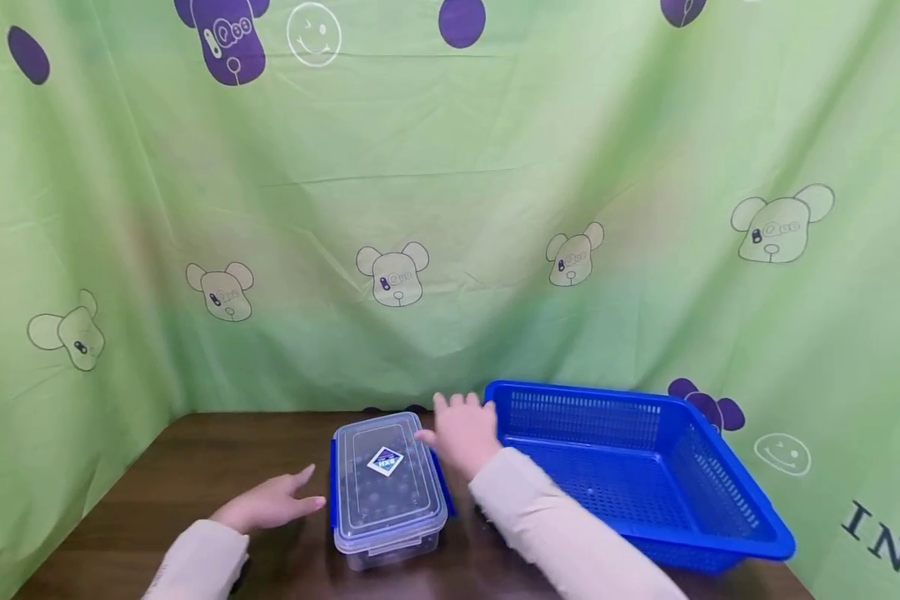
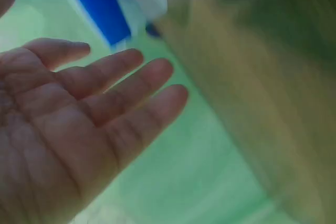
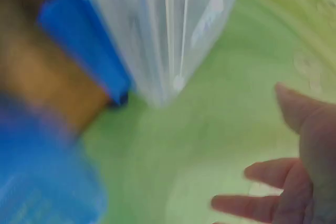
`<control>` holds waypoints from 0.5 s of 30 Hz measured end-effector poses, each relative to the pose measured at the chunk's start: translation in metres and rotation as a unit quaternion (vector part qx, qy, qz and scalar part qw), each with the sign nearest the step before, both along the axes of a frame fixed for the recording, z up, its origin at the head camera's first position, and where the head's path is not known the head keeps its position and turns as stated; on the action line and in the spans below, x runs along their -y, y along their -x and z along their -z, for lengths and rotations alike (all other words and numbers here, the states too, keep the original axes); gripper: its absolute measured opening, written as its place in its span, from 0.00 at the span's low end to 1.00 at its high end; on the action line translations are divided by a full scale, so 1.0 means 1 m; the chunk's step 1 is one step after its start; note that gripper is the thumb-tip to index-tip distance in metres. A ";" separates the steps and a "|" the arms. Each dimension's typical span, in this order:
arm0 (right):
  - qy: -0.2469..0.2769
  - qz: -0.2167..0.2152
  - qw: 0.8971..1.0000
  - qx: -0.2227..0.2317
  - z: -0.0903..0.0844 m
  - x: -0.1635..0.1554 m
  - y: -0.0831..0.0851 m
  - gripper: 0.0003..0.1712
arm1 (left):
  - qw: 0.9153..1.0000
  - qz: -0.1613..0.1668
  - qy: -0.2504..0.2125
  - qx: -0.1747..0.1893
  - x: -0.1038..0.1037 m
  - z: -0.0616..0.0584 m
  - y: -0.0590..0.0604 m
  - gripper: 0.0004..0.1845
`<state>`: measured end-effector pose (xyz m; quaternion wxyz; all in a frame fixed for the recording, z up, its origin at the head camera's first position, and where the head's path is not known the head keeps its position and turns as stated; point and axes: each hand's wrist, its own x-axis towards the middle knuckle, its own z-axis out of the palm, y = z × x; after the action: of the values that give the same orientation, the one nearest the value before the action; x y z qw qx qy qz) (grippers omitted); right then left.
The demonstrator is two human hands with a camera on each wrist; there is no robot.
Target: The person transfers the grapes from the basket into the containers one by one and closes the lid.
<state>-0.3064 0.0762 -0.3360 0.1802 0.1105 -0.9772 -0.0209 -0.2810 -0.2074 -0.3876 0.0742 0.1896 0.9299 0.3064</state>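
A clear plastic food box [image 1: 390,492] with blue side latches stands on the table, its lid on and a diamond-shaped sticker on top. Dim round shapes show through the lid. To the left of the box, my left hand [image 1: 270,502] hovers with fingers stretched towards it, holding nothing. My right hand [image 1: 465,433] is raised between the box and the blue basket, fingers spread and holding nothing. In the left wrist view a blue latch [image 2: 100,9] lies just beyond the fingertips. The right wrist view shows the other latch [image 3: 84,45], away from the fingers.
A blue plastic basket [image 1: 720,546] with slotted walls stands on the right side of the brown wooden table [image 1: 142,525]. Green printed cloth [image 1: 465,200] hangs behind the table and along both sides.
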 end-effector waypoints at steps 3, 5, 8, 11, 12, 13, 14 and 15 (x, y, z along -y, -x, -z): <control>0.023 -0.015 0.999 0.024 -0.012 -0.035 0.000 0.37 | 1.000 -0.009 0.007 -0.018 0.020 -0.006 -0.005 0.36; 0.065 -0.038 0.995 0.062 -0.015 -0.059 -0.001 0.34 | 0.999 -0.018 0.008 -0.027 0.030 -0.006 -0.008 0.35; 0.142 -0.071 0.981 0.109 -0.017 -0.088 -0.005 0.32 | 0.999 -0.035 0.009 -0.034 0.041 -0.005 -0.012 0.35; 0.170 -0.080 0.976 0.106 -0.020 -0.116 -0.010 0.34 | 0.996 -0.053 0.012 -0.066 0.051 0.000 -0.014 0.37; 0.165 -0.073 0.979 0.095 -0.021 -0.127 -0.012 0.35 | 0.994 -0.061 0.014 -0.085 0.055 0.001 -0.015 0.37; 0.157 -0.066 0.982 0.085 -0.023 -0.139 -0.014 0.36 | 0.992 -0.070 0.016 -0.108 0.060 0.002 -0.015 0.38; 0.150 -0.056 0.984 0.077 -0.024 -0.152 -0.016 0.37 | 0.988 -0.081 0.016 -0.130 0.065 0.002 -0.016 0.38; 0.143 -0.046 0.986 0.071 -0.025 -0.165 -0.018 0.39 | 0.984 -0.094 0.016 -0.151 0.072 0.002 -0.018 0.38</control>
<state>-0.2882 0.2413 -0.3111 0.1250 0.1297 -0.9743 0.1350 -0.2634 -0.2792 -0.3900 -0.0930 0.1443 0.9488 0.2651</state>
